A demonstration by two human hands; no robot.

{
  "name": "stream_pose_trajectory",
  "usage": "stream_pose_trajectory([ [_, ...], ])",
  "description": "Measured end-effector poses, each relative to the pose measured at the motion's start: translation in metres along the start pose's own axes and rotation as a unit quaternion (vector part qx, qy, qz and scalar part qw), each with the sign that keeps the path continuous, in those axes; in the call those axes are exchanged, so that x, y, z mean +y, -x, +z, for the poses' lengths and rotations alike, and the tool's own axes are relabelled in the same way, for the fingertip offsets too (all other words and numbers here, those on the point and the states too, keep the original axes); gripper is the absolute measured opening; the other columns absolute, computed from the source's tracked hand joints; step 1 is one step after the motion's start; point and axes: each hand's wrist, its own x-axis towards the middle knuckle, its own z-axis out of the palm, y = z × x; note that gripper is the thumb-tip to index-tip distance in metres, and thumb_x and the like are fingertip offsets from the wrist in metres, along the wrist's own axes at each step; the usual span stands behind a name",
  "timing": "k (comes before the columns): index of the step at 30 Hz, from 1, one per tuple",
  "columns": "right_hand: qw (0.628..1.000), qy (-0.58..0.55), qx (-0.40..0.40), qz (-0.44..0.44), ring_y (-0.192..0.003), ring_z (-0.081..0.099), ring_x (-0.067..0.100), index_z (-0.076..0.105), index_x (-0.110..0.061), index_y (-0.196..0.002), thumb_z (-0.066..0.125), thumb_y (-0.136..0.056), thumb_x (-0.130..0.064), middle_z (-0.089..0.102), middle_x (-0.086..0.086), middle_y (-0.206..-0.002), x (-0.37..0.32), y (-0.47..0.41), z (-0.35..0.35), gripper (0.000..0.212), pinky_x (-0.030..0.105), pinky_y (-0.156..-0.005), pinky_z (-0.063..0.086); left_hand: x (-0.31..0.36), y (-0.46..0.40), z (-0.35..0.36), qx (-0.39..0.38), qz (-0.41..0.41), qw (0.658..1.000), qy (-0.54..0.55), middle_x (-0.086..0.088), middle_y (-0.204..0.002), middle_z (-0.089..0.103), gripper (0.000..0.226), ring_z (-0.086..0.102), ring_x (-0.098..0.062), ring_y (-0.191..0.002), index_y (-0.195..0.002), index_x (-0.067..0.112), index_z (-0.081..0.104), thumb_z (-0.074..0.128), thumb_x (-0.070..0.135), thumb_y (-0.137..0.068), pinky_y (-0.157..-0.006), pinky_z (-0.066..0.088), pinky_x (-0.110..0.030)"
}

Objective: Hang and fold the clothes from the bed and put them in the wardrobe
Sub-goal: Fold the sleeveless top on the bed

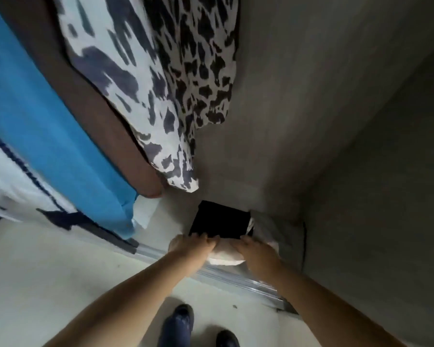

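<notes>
Two dark shoes (178,324) stand on the pale floor (35,284) at the bottom of the view, and both bare forearms reach forward over the metal sliding-door track (236,276) into the wardrobe (361,146). Left hand (198,244) and right hand (253,249) sit on either end of a folded pale garment (223,256), fingers curled over its far edge, so both appear to grip it. That bundle lies low at the wardrobe's front edge, touching a folded black garment (221,220) just behind it on the wardrobe floor. Something grey and white sits beside the black piece on the right, too dim to name.

Above, several pieces already hang: a blue garment (48,116), a brown one (90,96), a white garment with dark blotches (125,78) and a darker spotted one (206,58), with a white piece with navy trim (15,181) at the far left. Hangers and rail are out of view.

Judging by this, the hanging is well advanced and folded items are being stacked. The bed is not visible, so how many clothes remain cannot be told.
</notes>
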Motion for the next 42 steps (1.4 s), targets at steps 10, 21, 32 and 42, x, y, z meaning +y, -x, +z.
stream_pose_trajectory([
  [10,0.989,0.047,0.1,0.104,-0.144,0.018,0.037,0.017,-0.031,-0.152,0.038,-0.087,0.004,0.022,0.007,-0.156,0.08,-0.22,0.099,0.077,0.059,-0.106,0.03,-0.062,-0.257,0.101,0.171,0.045,0.983,-0.051,-0.016,-0.117,0.063,0.074,0.063,-0.036,-0.096,-0.138,0.016,0.049,0.012,0.008,-0.074,-0.069,0.054,-0.047],
  [21,0.997,-0.007,0.03,0.072,-0.14,-0.012,0.045,0.017,-0.037,-0.149,0.019,-0.079,-0.073,-0.004,0.015,-0.159,0.109,-0.283,0.283,0.079,0.077,-0.098,0.017,-0.056,-0.342,0.269,0.009,0.062,0.998,0.012,-0.005,-0.146,-0.041,0.103,-0.039,-0.027,-0.13,-0.143,0.034,-0.028,0.048,0.0,-0.082,-0.111,0.003,-0.061],
  [32,0.992,-0.085,0.003,0.093,-0.123,0.051,0.029,0.023,-0.023,-0.15,0.02,-0.103,-0.043,0.042,0.009,-0.144,0.075,-0.186,0.123,0.051,0.037,-0.093,0.045,-0.047,-0.236,0.133,-0.009,0.079,0.995,0.058,-0.007,-0.161,-0.008,0.068,-0.008,-0.022,-0.148,-0.154,0.023,0.001,0.041,0.017,-0.099,-0.118,0.0,-0.048],
  [42,0.974,-0.063,0.104,0.193,-0.108,0.061,0.03,0.057,-0.018,-0.124,0.023,-0.102,-0.041,0.065,0.01,-0.118,0.041,-0.019,-0.059,0.047,0.031,-0.079,0.047,0.011,-0.093,-0.08,0.093,0.09,0.976,0.174,-0.006,-0.127,0.058,0.039,0.054,-0.025,-0.118,-0.132,0.019,0.049,0.04,0.02,-0.094,-0.09,0.047,-0.035],
])
